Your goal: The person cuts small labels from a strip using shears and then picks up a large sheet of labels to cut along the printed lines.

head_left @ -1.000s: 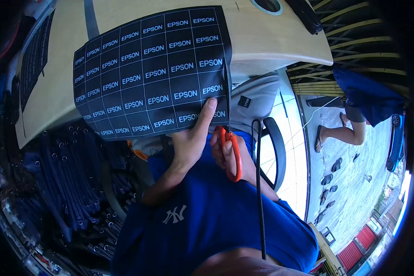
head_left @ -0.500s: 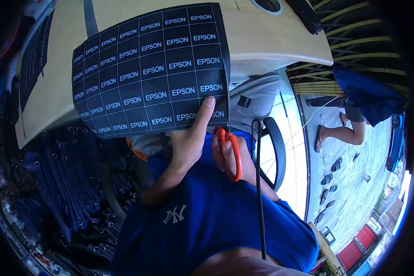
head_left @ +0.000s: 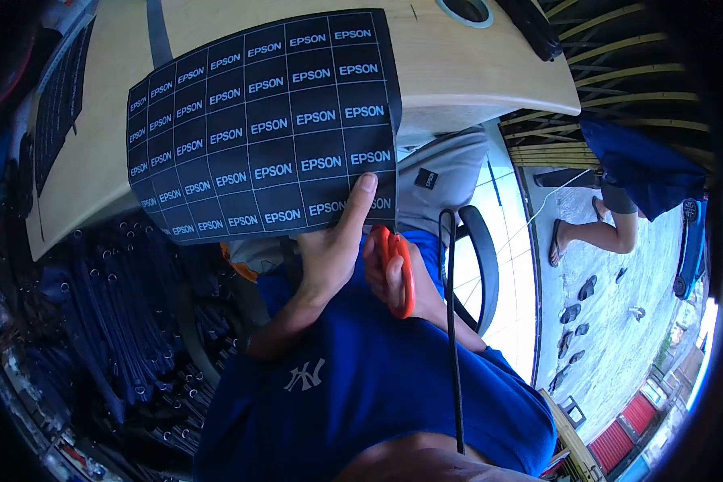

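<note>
A dark sheet printed with a grid of EPSON labels point(head_left: 253, 128) is held up over the table's near edge. My left hand point(head_left: 333, 249) grips its lower right part, thumb on the printed face and fingers hidden behind. My right hand point(head_left: 406, 277) is closed around the red handles of a pair of scissors point(head_left: 406, 289). The scissors sit at the sheet's lower right corner, their blades mostly hidden by the sheet's edge. A single small EPSON label point(head_left: 426, 178) lies on the grey cloth over my lap, just beyond the scissors.
The pale wooden table point(head_left: 474, 76) bears a roll of tape point(head_left: 466, 11) and another dark printed sheet point(head_left: 60, 104) at left. Many dark straps with metal rings point(head_left: 128, 321) hang at lower left. A black chair armrest point(head_left: 480, 269) is on my right. Outside, a person's leg point(head_left: 598, 235) shows.
The scissors' handles have drawn closer together as my right hand squeezed. The sheet and my left hand have shifted very slightly downward.
</note>
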The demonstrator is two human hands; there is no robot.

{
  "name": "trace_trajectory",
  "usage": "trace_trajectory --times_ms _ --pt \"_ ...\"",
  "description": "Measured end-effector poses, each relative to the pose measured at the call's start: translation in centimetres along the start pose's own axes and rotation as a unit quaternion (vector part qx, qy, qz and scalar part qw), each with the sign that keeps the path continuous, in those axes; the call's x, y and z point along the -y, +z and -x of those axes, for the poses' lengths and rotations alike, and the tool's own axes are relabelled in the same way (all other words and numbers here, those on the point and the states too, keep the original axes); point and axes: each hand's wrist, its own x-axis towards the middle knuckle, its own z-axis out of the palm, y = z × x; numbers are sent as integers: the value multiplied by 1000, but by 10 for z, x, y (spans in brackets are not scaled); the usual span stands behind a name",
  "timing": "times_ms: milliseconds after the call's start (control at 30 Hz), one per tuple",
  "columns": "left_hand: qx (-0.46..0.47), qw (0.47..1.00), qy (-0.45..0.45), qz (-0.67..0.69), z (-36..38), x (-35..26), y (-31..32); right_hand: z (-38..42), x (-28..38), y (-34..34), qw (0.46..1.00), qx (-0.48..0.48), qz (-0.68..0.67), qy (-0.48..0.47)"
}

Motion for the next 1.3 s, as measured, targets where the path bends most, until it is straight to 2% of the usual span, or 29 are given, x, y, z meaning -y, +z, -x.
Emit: trace_trajectory --times_ms 100,167,233,433,500,633,733,867,933,1133,1200,1300 --pt "2 1000 6 -8 3 -1 1 -2 -8 -9 998 32 18 -43" --pt "2 1000 13 -11 6 -5 2 -1 -8 -12 998 32 33 -34" --pt "8 1000 -18 -24 9 -9 2 -1 -7 -12 998 32 49 -25" --pt "15 999 6 -43 10 -6 -1 -2 -6 -13 997 23 66 -39" --pt "15 999 7 -49 11 -8 0 -1 0 -7 999 -9 33 -5" --pt "19 999 -5 -36 13 -12 2 0 -2 -7 999 -18 27 1" --pt "35 998 45 -27 12 -3 -2 -1 -3 -7 999 -13 49 -15" --pt "46 998 21 -33 14 -4 -4 -1 3 -5 998 -26 61 -14" --pt "53 996 57 -48 14 -2 -6 -2 7 -5 998 -19 62 -4" --pt "53 995 65 -48 13 -3 -6 -2 8 -10 996 -35 78 20" --pt "56 995 71 -47 12 -2 -8 -2 5 -12 989 -42 145 5" --pt "56 995 70 -39 11 -2 -7 -3 9 -12 987 -56 153 19"
